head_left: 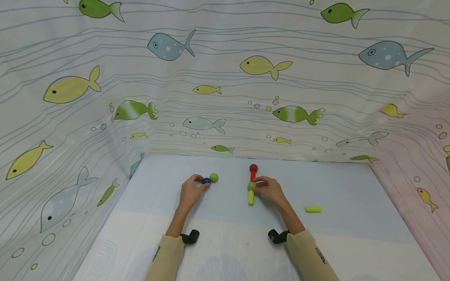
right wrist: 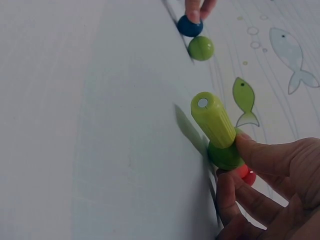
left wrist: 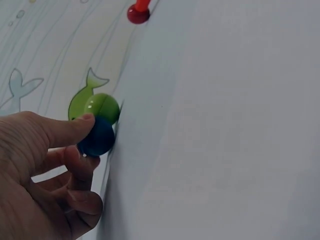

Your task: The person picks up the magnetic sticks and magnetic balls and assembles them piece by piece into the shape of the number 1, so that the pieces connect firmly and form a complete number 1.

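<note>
My left hand (head_left: 191, 192) pinches a dark blue ball (left wrist: 97, 137) between thumb and fingers. Against that ball sits a green ball (head_left: 214, 177), on its right in the head view. My right hand (head_left: 270, 190) pinches another green ball (right wrist: 223, 155), the middle of a joined piece. From this ball a yellow-green rod (right wrist: 213, 119) points toward me, its end showing a pale round spot. On the far side a red rod (head_left: 253, 176) runs to a red ball (head_left: 253, 168). Fingers partly cover the right-hand green ball.
A loose yellow-green rod (head_left: 313, 209) lies on the pale blue and white table (head_left: 225, 226), right of my right hand. Fish-printed sheeting (head_left: 232, 109) rises behind the table and along both sides. Dark devices are strapped at both wrists.
</note>
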The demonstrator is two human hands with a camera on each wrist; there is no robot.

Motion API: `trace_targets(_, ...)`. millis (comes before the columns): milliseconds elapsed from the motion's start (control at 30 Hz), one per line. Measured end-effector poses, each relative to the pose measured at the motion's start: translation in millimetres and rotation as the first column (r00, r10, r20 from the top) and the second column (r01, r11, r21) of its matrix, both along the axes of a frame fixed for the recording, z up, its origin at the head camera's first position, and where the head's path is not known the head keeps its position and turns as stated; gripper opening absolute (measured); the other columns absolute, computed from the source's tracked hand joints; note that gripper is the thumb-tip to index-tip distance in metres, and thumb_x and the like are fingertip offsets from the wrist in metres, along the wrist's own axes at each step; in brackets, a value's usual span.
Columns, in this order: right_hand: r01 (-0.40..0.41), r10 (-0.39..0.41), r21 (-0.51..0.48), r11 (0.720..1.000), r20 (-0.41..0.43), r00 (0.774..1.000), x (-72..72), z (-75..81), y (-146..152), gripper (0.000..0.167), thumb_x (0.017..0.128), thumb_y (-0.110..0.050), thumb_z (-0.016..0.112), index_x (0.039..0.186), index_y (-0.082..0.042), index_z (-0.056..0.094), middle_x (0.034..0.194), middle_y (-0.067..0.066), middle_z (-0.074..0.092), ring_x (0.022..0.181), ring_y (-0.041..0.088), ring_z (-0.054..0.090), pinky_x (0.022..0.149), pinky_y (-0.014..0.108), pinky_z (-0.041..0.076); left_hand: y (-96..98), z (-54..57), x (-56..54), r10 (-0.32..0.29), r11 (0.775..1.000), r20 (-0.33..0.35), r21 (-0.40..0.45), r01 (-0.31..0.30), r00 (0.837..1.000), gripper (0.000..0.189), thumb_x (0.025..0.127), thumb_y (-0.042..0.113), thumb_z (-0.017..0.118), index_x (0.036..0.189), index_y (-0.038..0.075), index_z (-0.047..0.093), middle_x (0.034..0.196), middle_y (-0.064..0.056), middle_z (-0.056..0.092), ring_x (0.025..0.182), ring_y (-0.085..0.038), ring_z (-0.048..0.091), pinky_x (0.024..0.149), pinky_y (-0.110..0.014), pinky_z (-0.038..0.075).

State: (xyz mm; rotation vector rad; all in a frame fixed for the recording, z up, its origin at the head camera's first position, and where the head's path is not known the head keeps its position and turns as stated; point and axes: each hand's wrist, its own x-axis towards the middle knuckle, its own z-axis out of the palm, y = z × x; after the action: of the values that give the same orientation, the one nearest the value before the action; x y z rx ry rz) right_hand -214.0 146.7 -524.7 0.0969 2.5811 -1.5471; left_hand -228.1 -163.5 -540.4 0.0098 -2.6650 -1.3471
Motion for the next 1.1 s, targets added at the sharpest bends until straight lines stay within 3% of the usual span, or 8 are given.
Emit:
trace_targets(400, 0.008, -0.008, -0.015, 1.000, 0.014, 1.000, -0.5, -1.2, 0, 0.031, 0.085, -0.015, 0.077, 0.115, -0.009, 0.070, 0.107, 0.010, 0.070, 0.104, 0.028, 0.061, 0.090, 0.048, 0.047, 5.3, 9.3, 11.5, -0.030, 0.998, 0.024, -0.051, 0.031, 0.999, 0.033, 0.082, 0.021, 0.082, 0.105, 0.004, 0.067, 0.102, -0.010, 0.070, 0.095, -0.027, 0.063, 0.080, -0.041, 0.047)
trace_targets(633, -0.003, 0.003, -0.014, 1.000, -0.009, 1.000, -0.5, -1.1, 0, 0.030, 0.086, -0.014, 0.076, 0.115, -0.008, 0.070, 0.106, 0.010, 0.069, 0.103, 0.028, 0.061, 0.090, 0.049, 0.047, 13.9, 19.7, 20.7, -0.107, 0.993, 0.074, -0.039, 0.110, 0.992, 0.030, 0.081, 0.022, 0.082, 0.103, 0.007, 0.068, 0.101, -0.007, 0.069, 0.086, -0.021, 0.062, 0.068, -0.034, 0.050)
trace_targets(733, -0.004, 0.004, -0.009, 1.000, -0.023, 1.000, -1.1, -2.1, -1, 0.030, 0.087, -0.014, 0.076, 0.115, -0.008, 0.069, 0.106, 0.010, 0.069, 0.104, 0.028, 0.061, 0.091, 0.049, 0.047, 18.1, 22.3, 23.3, -0.166, 0.985, 0.110, -0.023, 0.169, 0.980, 0.029, 0.082, 0.021, 0.082, 0.103, 0.008, 0.068, 0.100, -0.005, 0.069, 0.075, -0.018, 0.062, 0.062, -0.032, 0.051)
trace_targets(867, 0.004, -0.004, 0.001, 1.000, -0.036, 0.999, -1.6, -3.3, -2, 0.030, 0.087, -0.013, 0.076, 0.116, -0.008, 0.069, 0.107, 0.010, 0.068, 0.107, 0.029, 0.060, 0.092, 0.049, 0.047, 25.7, 25.9, 26.0, -0.266, 0.961, 0.150, -0.028, 0.273, 0.952, 0.030, 0.083, 0.022, 0.080, 0.106, 0.007, 0.067, 0.100, -0.005, 0.069, 0.059, -0.013, 0.058, 0.053, -0.031, 0.050)
trace_targets(1100, -0.008, 0.008, -0.009, 1.000, -0.055, 0.998, -1.9, -4.9, -2, 0.029, 0.089, -0.011, 0.074, 0.117, -0.007, 0.069, 0.110, 0.012, 0.068, 0.109, 0.031, 0.060, 0.094, 0.050, 0.046, 39.9, 27.5, 30.9, -0.401, 0.913, 0.156, -0.010, 0.408, 0.903, 0.030, 0.085, 0.024, 0.079, 0.107, 0.008, 0.067, 0.103, -0.006, 0.068, 0.057, -0.013, 0.057, 0.052, -0.031, 0.050)
